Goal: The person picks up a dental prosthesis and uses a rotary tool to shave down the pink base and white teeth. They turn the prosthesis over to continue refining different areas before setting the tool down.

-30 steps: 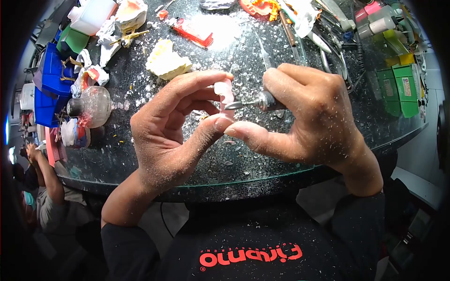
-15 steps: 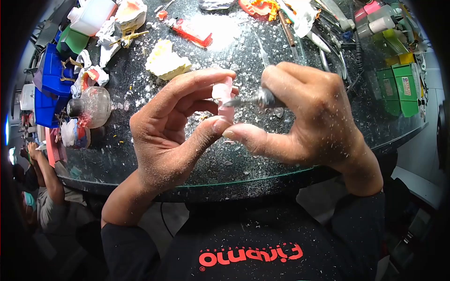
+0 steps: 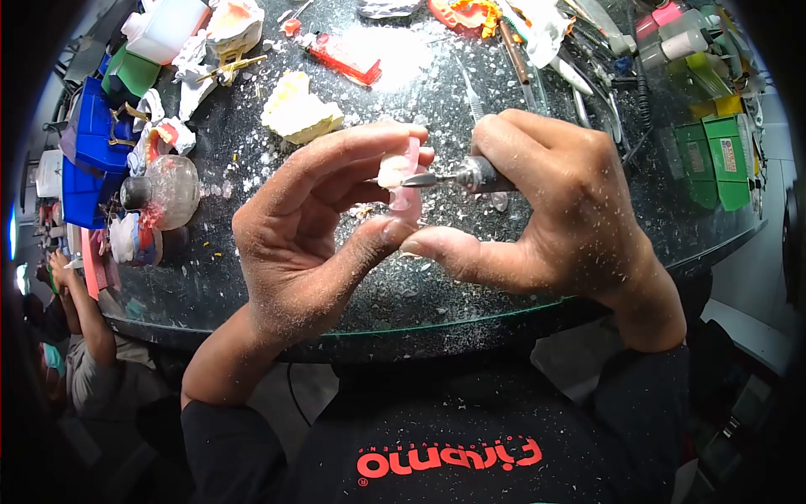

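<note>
Between the thumb and fingertips of my left hand [image 3: 294, 218] is a small pink denture [image 3: 406, 200] with whitish teeth, held upright. My right hand [image 3: 562, 202] wraps round a rotary handpiece [image 3: 483, 175], whose metal bur [image 3: 424, 180] points left and meets the denture near its teeth. My right thumb tip rests against my left thumb. Pale dust and shavings cover both hands. Part of the denture is hidden behind my left fingers.
Whitish shavings litter the dark table [image 3: 336, 294]. A cream plaster model [image 3: 298, 109] lies beyond my left hand. At left stand a clear round bottle [image 3: 172, 193] and blue bins [image 3: 88, 168]; green bins [image 3: 726, 164] are at right. Another person's arm [image 3: 88, 315] shows at far left.
The bur was blurred and now appears sharp. The denture has turned slightly in my left fingers, and my right hand has shifted only a little.
</note>
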{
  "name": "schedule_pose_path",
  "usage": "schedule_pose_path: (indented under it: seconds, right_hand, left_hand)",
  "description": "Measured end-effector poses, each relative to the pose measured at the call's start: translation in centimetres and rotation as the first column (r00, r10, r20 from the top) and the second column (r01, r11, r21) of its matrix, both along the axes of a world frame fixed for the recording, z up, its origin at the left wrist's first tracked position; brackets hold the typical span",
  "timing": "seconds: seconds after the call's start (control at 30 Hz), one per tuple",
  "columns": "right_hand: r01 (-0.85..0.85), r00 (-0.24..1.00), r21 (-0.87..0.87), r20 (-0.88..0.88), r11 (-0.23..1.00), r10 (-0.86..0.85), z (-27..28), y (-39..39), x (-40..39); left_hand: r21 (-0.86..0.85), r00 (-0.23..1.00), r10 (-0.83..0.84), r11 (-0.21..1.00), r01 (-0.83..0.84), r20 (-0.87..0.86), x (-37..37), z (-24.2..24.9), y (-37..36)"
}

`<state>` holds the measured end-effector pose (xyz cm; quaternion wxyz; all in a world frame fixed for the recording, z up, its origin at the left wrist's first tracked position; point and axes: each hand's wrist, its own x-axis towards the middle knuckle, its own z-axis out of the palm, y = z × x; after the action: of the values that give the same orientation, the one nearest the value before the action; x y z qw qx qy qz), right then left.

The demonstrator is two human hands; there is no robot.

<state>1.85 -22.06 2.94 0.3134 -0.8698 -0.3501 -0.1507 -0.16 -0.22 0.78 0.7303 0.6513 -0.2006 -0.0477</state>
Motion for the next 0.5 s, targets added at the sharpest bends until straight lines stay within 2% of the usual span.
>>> schedule_pose_path:
  seconds: [0.1, 0.2, 0.27, 0.5]
  right_hand:
    - [-0.006, 1.0, -0.154, -0.011, 0.988, 0.004, 0.77, 0.08, -0.69]
    - [0.02, 1.0, -0.07, -0.018, 0.997, -0.021, 0.37, -0.22, -0.04]
    - [0.056, 0.998, -0.105, -0.02, 0.993, -0.058, 0.56, -0.35, 0.0]
    - [0.065, 0.997, -0.11, -0.031, 0.992, -0.068, 0.46, -0.21, -0.19]
  left_hand:
    - [0.013, 0.998, -0.025, 1.0, 0.024, 0.064, 0.29, -0.29, 0.29]
    - [0.076, 0.989, -0.037, 0.997, 0.027, 0.14, 0.49, -0.05, 0.51]
    - [0.161, 0.976, -0.048, 0.987, 0.013, 0.213, 0.61, 0.28, 0.64]
    - [0.181, 0.972, -0.022, 0.983, -0.021, 0.235, 0.64, 0.09, 0.77]
